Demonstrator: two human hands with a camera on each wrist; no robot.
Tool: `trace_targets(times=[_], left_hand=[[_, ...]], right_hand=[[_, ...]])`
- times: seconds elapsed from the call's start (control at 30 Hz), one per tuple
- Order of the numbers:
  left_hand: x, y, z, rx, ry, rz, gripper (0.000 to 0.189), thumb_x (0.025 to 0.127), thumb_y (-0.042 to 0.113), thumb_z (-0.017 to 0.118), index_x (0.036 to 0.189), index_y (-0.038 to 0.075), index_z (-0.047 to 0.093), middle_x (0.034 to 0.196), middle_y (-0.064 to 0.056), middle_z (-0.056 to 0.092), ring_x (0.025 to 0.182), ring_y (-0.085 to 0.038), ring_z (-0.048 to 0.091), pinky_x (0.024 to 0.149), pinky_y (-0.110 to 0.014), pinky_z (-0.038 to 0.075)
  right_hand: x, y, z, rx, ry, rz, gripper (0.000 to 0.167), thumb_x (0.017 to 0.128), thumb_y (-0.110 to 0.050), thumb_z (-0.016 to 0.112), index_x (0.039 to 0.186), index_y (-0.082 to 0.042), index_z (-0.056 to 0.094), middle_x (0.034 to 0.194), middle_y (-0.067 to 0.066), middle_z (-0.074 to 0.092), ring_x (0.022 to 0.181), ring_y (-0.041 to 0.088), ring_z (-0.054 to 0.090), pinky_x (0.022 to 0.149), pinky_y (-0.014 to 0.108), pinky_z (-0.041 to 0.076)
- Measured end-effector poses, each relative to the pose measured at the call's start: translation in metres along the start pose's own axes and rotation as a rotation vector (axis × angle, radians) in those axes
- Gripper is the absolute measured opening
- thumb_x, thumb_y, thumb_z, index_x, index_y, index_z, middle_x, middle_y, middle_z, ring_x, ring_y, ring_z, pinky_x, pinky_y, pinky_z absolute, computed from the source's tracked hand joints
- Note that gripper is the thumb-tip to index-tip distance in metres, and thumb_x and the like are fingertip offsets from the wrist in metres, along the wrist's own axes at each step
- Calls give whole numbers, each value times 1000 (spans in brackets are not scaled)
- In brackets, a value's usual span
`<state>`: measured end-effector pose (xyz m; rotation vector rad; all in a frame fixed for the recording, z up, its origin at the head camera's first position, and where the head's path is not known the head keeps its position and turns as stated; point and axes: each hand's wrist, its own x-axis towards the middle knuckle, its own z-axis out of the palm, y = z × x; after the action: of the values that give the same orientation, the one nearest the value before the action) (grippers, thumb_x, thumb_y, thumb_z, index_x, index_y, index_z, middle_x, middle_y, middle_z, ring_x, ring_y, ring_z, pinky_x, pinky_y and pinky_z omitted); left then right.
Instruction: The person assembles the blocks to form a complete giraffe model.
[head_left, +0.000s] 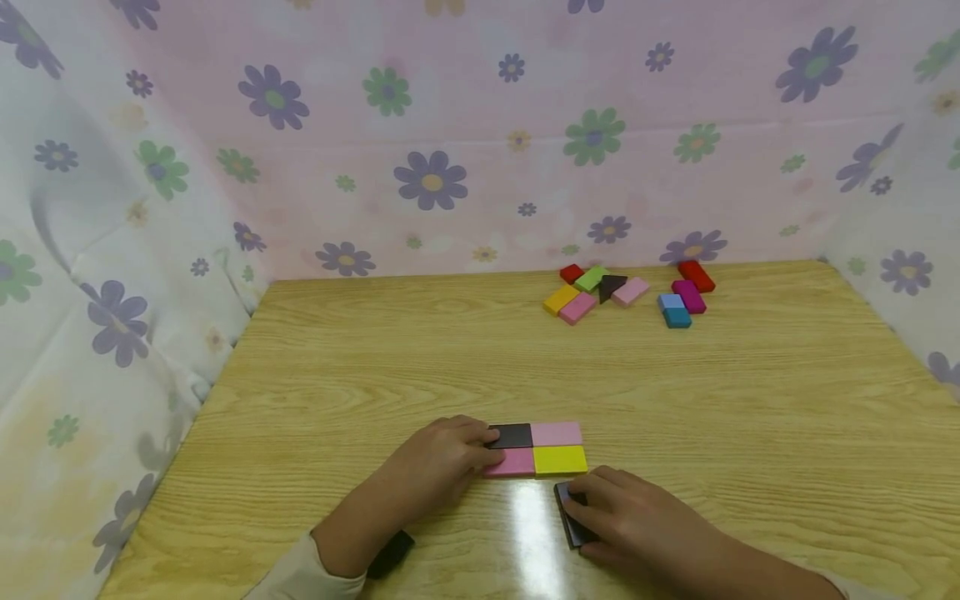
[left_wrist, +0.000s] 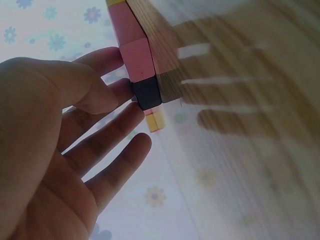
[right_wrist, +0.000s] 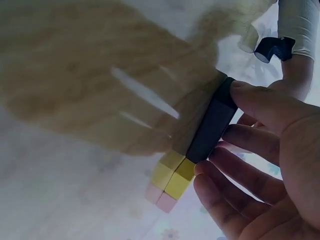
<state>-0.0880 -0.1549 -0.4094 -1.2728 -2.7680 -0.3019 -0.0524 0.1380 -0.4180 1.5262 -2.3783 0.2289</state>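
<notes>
In the head view, four flat blocks lie edge to edge on the table: a black block (head_left: 512, 436), a light pink block (head_left: 557, 433), a pink block (head_left: 510, 462) and a yellow block (head_left: 560, 460). My left hand (head_left: 442, 454) touches the left ends of the black and pink ones with its fingertips; its other fingers are extended in the left wrist view. Just nearer to me, my right hand (head_left: 626, 508) grips another black block (right_wrist: 212, 122) between thumb and fingers. That block stands lengthwise toward me, apart from the group, partly hidden under the fingers.
At the back right lie more blocks: an orange one (head_left: 561, 299), a green one (head_left: 592, 278), a black triangle (head_left: 611, 287), a magenta one (head_left: 688, 297), a blue one (head_left: 677, 317) and several others. Flowered cloth (head_left: 450, 108) hangs around the wooden table (head_left: 360, 367).
</notes>
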Motion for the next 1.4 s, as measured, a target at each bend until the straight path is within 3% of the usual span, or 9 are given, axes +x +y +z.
trace_targets(times=[0.17, 0.63, 1.33, 1.4], left_hand=[[1, -1, 0, 5, 5, 8, 21, 97, 17, 65, 114, 20, 78, 124, -2, 71, 118, -17, 65, 102, -36, 54], [-5, -1, -1, -14, 1, -11, 21, 97, 17, 65, 113, 19, 78, 124, -3, 71, 117, -19, 66, 101, -38, 55], [0, 0, 0, 12, 6, 14, 21, 97, 18, 66, 114, 19, 78, 124, -2, 71, 118, -18, 65, 101, -35, 54], [0, 0, 0, 12, 4, 14, 21, 97, 19, 66, 114, 19, 78, 124, -2, 71, 117, -18, 66, 101, -35, 54]], right_hand=[[-1, 1, 1, -26, 29, -10, 46, 70, -38, 90, 105, -11, 77, 108, 2, 69, 92, 15, 63, 76, 28, 58], [-2, 2, 2, -43, 15, 25, 44, 75, -41, 87, 106, -13, 77, 107, 0, 69, 93, 15, 63, 76, 31, 59], [-6, 2, -2, -65, -7, 67, 42, 76, -44, 85, 104, -14, 77, 102, -2, 67, 89, 14, 61, 74, 30, 59], [-5, 3, -5, -42, -29, 94, 41, 81, -48, 80, 105, -15, 77, 103, -3, 67, 90, 14, 61, 75, 32, 59]])
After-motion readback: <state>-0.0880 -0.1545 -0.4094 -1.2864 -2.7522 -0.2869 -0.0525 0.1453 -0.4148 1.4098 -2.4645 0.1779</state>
